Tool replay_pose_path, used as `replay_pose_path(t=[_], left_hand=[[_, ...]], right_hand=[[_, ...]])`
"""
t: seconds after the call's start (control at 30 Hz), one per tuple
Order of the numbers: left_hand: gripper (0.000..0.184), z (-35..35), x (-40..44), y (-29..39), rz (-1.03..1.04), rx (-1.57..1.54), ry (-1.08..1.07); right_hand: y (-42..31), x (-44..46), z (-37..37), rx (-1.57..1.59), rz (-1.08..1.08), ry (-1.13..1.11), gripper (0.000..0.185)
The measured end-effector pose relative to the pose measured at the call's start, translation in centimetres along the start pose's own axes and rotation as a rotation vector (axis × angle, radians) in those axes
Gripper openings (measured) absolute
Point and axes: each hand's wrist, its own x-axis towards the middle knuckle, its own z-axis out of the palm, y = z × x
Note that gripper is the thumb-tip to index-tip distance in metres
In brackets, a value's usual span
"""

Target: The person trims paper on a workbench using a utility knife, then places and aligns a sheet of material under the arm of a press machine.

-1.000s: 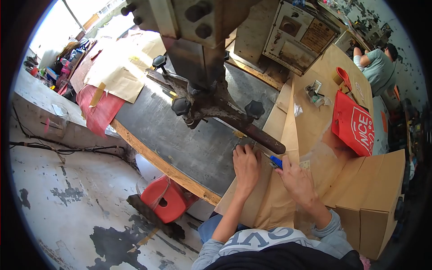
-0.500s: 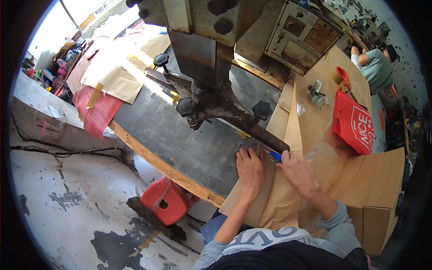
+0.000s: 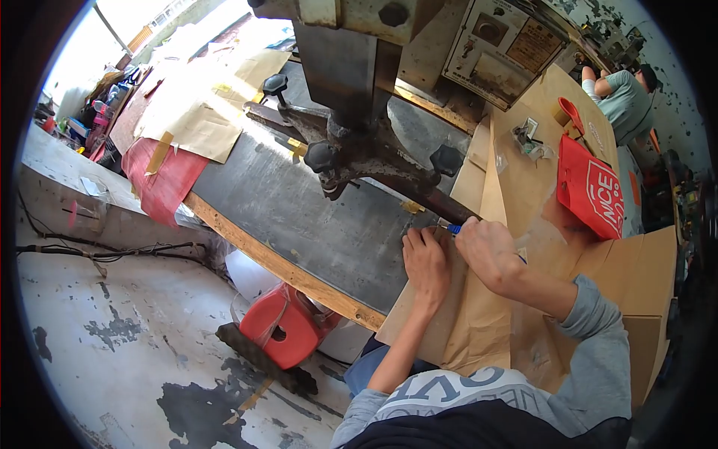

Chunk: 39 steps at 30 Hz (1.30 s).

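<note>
My right hand (image 3: 486,251) is closed around a tool with a blue handle (image 3: 453,229). Its working end points left toward my left hand, but I cannot make out its exact kind. My left hand (image 3: 427,262) lies palm down with its fingers stretched over the border of the dark grey table plate (image 3: 321,258) and the brown cardboard (image 3: 434,333). Whether a small piece sits under those fingertips is hidden. Just above both hands runs the dark metal arm (image 3: 404,183) of the machine, with black knobs on it.
A control box (image 3: 502,49) stands behind. To the right are a red bag (image 3: 591,187), a tape roll (image 3: 572,116), small metal parts (image 3: 529,141) and an open carton (image 3: 628,280). A red stool (image 3: 280,329) is below left. Another person (image 3: 628,97) sits at far right.
My right hand has moved up and slightly left with the blue-handled tool, its elbow now raised outward. My left hand has shifted slightly up and right in view. The camera view has moved a little.
</note>
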Motion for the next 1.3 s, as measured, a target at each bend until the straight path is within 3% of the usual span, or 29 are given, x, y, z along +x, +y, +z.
replay_pose_path(t=[0.27, 0.37, 0.47, 1.3], left_hand=[[0.023, 0.0, -0.2, -0.4, -0.014, -0.014, -0.012], [0.023, 0.1, -0.1, -0.2, 0.007, 0.005, -0.011], [0.023, 0.0, -0.1, -0.3, 0.018, 0.01, -0.01], [0.022, 0.2, -0.1, -0.8, 0.025, -0.052, 0.018]], right_hand=[[0.1, -2.7, 1.0, -0.112, 0.05, 0.396, 0.008], [-0.2, -0.7, 1.8, -0.024, 0.093, 0.057, 0.008], [0.7, -1.3, 3.6, 0.031, 0.073, 0.162, 0.009], [1.2, -3.2, 6.8, 0.182, 0.188, 0.186, 0.022]])
